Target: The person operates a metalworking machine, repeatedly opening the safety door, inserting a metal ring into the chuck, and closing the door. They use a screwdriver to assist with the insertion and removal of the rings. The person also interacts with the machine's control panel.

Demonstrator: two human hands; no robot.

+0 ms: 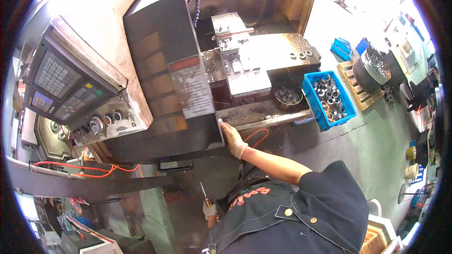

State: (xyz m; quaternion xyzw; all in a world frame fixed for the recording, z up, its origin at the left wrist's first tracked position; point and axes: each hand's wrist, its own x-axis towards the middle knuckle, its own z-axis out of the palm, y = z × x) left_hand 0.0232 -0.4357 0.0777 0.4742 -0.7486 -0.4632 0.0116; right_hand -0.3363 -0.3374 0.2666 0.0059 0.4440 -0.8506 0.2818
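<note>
My gloved right hand [231, 140] is closed at the right edge of the lathe's dark sliding door [157, 80], some of its fingers hidden by that edge. Lower down, by my body, my gloved left hand [210, 210] is closed around a thin metal rod with an orange-brown handle [204, 192], its rod pointing up and away from me. Right of the door, the lathe's inside is exposed, with a tool slide [235, 56] in the middle. Several metal rings [301, 55] stand on the light, stained ledge to its right.
A blue crate [325, 124] and a round pan [288, 106] hold metal rings and scraps. Left is the control panel [56, 82]. An orange hose [101, 175] hangs at the lower left. Farther right, a drum [367, 73] of metal parts stands on a wooden pallet [351, 82].
</note>
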